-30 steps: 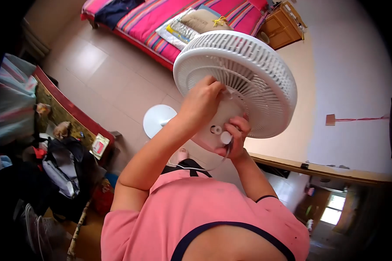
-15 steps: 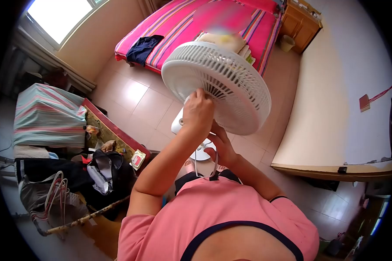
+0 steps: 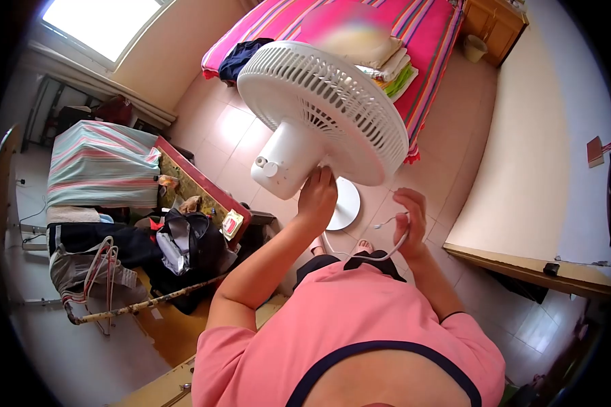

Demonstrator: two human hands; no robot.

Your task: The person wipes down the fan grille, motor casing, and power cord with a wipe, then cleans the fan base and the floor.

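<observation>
A white fan [image 3: 285, 152] stands tilted in front of me, with the back of its round grille and its motor housing towards me. Below it shows a round white base [image 3: 346, 203] on the floor. My left hand [image 3: 318, 198] is closed at the fan's back, its fingertips at the joint between housing and grille. What exactly they pinch there is partly hidden. My right hand [image 3: 411, 220] is to the right of the fan, with fingers curled round a thin white cord [image 3: 370, 258]. The cord sags across my lap, and a thin loose end sticks out left of the hand.
A bed with a pink striped cover [image 3: 421, 27] stands ahead, with folded cloths [image 3: 390, 68] on its edge. To the left are a cloth-covered stack [image 3: 105, 163], a black bag [image 3: 187, 237] and hangers [image 3: 105, 271]. A pale panel [image 3: 502, 176] runs along the right.
My right hand has moved away from under the fan to the right, drawing the cord along. My left hand has slid lower on the fan's back, uncovering the motor housing. The view has shifted.
</observation>
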